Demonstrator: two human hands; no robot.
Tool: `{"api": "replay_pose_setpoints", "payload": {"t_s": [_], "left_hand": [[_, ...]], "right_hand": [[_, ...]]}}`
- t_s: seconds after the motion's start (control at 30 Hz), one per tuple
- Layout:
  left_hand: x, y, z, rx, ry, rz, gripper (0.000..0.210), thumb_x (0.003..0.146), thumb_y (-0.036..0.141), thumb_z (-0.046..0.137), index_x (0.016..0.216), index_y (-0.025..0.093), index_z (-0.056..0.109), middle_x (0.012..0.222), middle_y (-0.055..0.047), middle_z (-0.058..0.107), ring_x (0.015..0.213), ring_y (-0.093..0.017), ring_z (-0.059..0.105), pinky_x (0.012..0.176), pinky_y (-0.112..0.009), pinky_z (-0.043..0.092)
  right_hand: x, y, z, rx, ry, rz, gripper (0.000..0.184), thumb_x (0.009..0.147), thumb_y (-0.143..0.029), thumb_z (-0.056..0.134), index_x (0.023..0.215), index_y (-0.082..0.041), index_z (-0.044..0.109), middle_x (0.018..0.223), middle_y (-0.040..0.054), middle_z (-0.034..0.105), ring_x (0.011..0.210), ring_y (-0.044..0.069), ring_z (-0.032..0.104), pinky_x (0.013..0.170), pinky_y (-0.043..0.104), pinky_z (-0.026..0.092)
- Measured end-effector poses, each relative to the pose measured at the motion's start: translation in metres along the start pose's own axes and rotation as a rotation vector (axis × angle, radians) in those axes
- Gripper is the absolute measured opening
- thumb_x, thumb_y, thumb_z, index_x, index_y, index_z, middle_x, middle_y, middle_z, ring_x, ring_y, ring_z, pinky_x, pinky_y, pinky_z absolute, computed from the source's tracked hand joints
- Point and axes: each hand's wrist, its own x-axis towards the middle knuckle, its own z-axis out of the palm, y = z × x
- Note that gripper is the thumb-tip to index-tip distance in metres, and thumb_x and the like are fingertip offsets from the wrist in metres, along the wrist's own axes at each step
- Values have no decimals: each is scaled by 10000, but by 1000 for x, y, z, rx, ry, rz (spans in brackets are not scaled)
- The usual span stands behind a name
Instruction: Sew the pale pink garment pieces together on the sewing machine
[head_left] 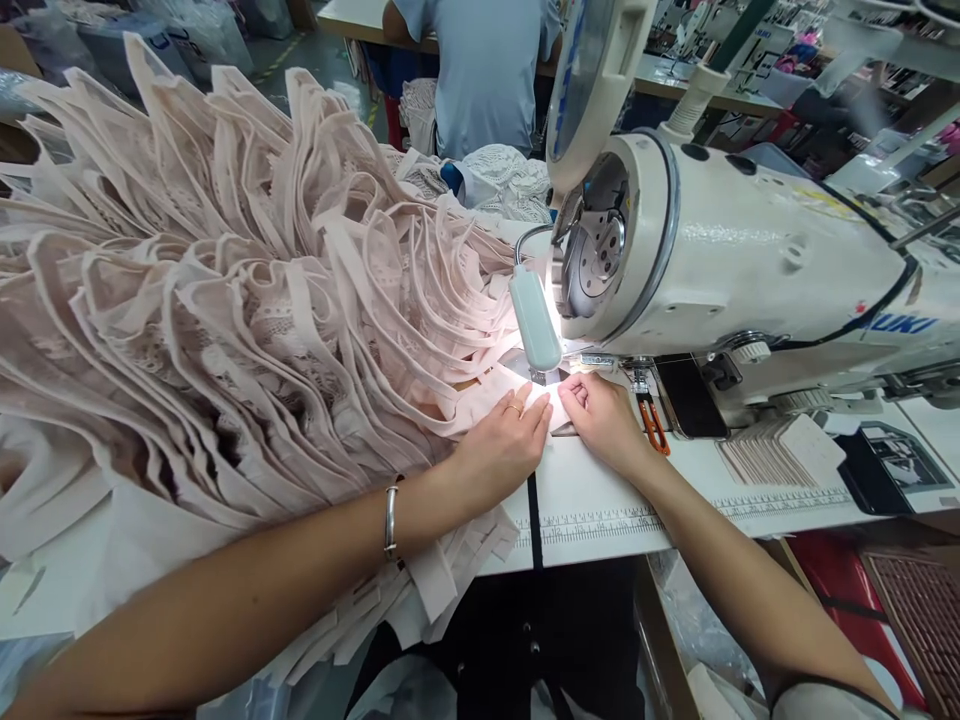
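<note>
Pale pink lace-trimmed garments (315, 330) lie in a long, tightly stacked row on my left, reaching the sewing machine (720, 250). One pale pink fabric piece (484, 392) runs beneath the needle area, brightly lit by a small grey-green lamp (535, 318). My left hand (504, 440) rests on this piece, fingers stretched out and flat, with a ring and a bracelet showing. Just right of the needle area, my right hand (604, 418) pinches the edge of the same piece between thumb and fingers. The lamp partly hides the needle.
Orange-handled snips (654, 425) lie right of my right hand, beside a dark phone-like slab (690, 396). Farther right is a stack of pale fabric pieces (784, 450). A ruler strip (592, 522) runs along the table's front. A person in a blue shirt (487, 70) sits ahead.
</note>
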Motion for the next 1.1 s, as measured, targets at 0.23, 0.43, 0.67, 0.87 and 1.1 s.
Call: {"api": "replay_pose_setpoints", "payload": {"t_s": [0.23, 0.43, 0.67, 0.87, 1.1], "left_hand": [[3, -4, 2, 11, -24, 14, 434, 980, 5, 339, 1370, -18, 527, 1372, -226, 610, 1346, -303, 548, 1099, -429, 472], [5, -7, 6, -43, 91, 15, 348, 1005, 28, 329, 1264, 14, 561, 1289, -189, 651, 1299, -251, 581, 1114, -403, 450], [10, -1, -7, -48, -1, -134, 286, 940, -40, 376, 898, 105, 619, 890, -95, 685, 856, -212, 665, 788, -330, 543], [15, 2, -4, -11, 10, -48, 277, 979, 8, 411, 1141, 31, 634, 1128, -152, 705, 1081, -240, 649, 973, -373, 487], [17, -2, 1, -7, 11, -35, 295, 1010, 41, 389, 1196, 17, 617, 1199, -178, 695, 1175, -246, 639, 1065, -399, 438]], "right_hand": [[0, 0, 1, -36, -10, -18, 149, 890, -257, 509, 751, -233, 556, 655, -10, 595, 633, 171, 549, 629, 302, 422], [-11, 9, -5, -95, 31, -349, 235, 988, -294, 472, 935, -232, 693, 967, 66, 696, 927, 222, 628, 844, 369, 505], [-16, -2, -1, -484, -9, -532, 397, 985, -94, 347, 1203, -144, 675, 1120, 150, 705, 1095, 265, 615, 948, 419, 492], [-4, 11, -9, -443, -174, -465, 484, 934, -50, 345, 1316, -156, 620, 1335, 135, 655, 1225, 274, 594, 1018, 457, 505], [2, 29, -10, -299, -233, -358, 577, 876, -64, 372, 1367, -261, 601, 1436, 54, 602, 1225, 238, 618, 1033, 441, 511]]}}
